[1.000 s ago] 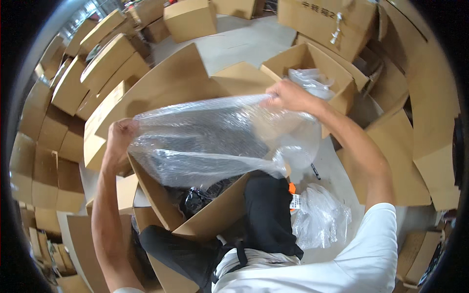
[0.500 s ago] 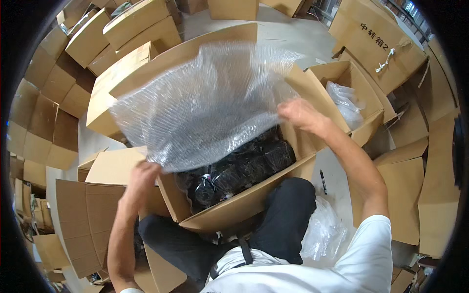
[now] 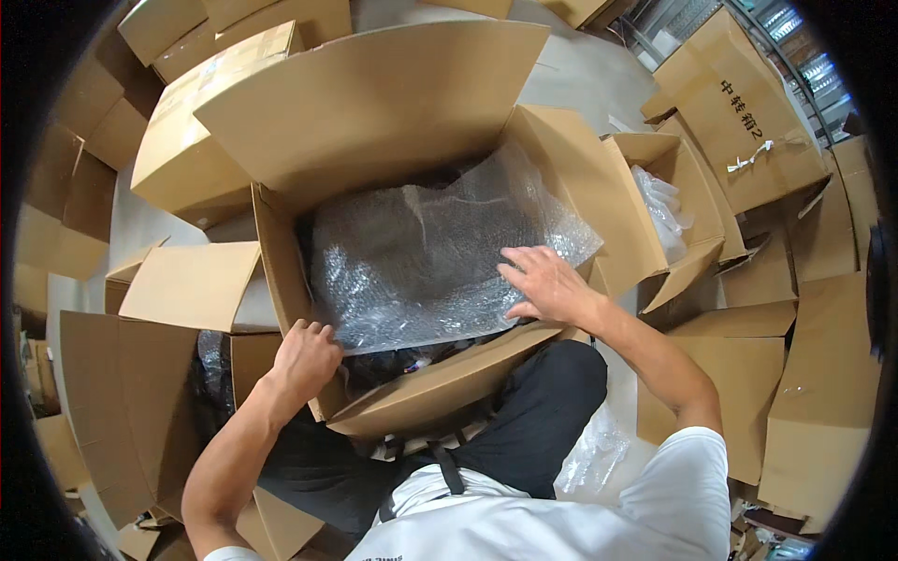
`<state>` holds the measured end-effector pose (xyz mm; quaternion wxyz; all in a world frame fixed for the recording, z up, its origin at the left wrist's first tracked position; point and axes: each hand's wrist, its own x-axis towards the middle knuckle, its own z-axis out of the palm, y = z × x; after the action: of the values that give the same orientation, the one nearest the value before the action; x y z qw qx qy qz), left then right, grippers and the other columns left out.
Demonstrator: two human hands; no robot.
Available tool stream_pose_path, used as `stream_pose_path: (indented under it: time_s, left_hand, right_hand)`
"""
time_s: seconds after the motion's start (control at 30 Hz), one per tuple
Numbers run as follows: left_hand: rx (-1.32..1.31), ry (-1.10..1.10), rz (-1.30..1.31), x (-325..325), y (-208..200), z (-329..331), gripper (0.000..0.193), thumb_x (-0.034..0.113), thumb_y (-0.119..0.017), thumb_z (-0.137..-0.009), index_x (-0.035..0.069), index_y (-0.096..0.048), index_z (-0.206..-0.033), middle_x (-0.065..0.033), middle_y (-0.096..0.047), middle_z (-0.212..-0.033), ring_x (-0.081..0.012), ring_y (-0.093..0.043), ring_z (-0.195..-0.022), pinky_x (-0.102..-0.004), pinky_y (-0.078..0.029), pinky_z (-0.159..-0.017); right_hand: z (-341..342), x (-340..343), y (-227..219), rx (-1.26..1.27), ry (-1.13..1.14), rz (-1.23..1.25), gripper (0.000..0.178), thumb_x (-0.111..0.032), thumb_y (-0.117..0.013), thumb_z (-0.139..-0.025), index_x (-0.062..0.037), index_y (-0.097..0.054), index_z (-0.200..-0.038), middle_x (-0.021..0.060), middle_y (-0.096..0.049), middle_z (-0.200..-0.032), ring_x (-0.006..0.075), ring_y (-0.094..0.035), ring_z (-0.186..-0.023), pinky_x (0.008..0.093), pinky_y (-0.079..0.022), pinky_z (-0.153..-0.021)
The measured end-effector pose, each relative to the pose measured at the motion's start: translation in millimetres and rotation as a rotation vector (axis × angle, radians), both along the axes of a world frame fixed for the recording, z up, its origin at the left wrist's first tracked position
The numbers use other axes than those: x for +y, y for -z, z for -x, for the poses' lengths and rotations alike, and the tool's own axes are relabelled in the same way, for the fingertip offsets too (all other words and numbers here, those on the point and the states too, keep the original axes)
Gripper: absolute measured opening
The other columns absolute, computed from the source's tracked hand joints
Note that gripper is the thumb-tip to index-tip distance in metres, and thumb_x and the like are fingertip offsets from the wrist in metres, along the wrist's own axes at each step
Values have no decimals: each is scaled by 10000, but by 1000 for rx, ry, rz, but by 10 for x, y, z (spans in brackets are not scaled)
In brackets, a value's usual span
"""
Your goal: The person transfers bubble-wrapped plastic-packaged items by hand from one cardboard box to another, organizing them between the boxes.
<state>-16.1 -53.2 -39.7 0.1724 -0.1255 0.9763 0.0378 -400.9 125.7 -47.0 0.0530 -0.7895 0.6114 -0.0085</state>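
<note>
A clear bubble wrap sheet (image 3: 421, 252) lies inside a large open cardboard box (image 3: 374, 103) between my knees, over black-wrapped items (image 3: 379, 369). These show only as a dark strip along the box's near side; the sheet covers the rest. My left hand (image 3: 311, 355) is closed at the sheet's near left corner, beside the left wall of the box. Over the sheet's right part rests my right hand (image 3: 550, 288), palm down with fingers spread, holding nothing.
To the right stands a smaller open box (image 3: 702, 187) with clear plastic bags (image 3: 662, 210) inside. An open carton (image 3: 122, 402) holding dark wrapped items is at the left. Crumpled clear plastic (image 3: 594, 453) lies by my right knee. Stacked cartons surround me.
The bubble wrap has come down from above the box into it and covers most of the black items. My right hand has let go of its edge and moved lower. The view has shifted.
</note>
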Motion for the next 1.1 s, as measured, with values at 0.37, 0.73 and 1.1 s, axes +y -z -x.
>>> stream_pose_path:
  time_s: [0.37,0.73,1.1]
  left_hand:
    - [-308,-22,-405,214,198,278,540,449,-678,-869,34,-600,-1206,-177,-624,-1201,-405,-619,-1085,-482,-483,-954]
    - [-483,-97,-491,61,649,375,788,482,-641,-896,51,-350,-1488,-263,-467,-1419,-409,-547,-1234,-458,-468,-1010]
    - [-92,-124,-482,198,-75,374,551,191,-542,-958,7,-382,-1451,-251,-561,-1299,-366,-576,-1191,-493,-486,-965]
  right_hand:
    - [30,-23,232,92,91,-565,440,-312,-789,-735,-29,-622,-1027,164,-622,-1060,353,-635,-1018,465,-510,-816]
    - [212,-1236,787,-237,444,155,438,-345,-686,-865,22,-625,-1098,250,-647,-1049,433,-622,-1046,484,-502,-912]
    - [831,-1856,1442,-211,535,192,234,-90,-609,-865,-14,-652,-1082,251,-637,-1044,449,-614,-954,489,-492,-842]
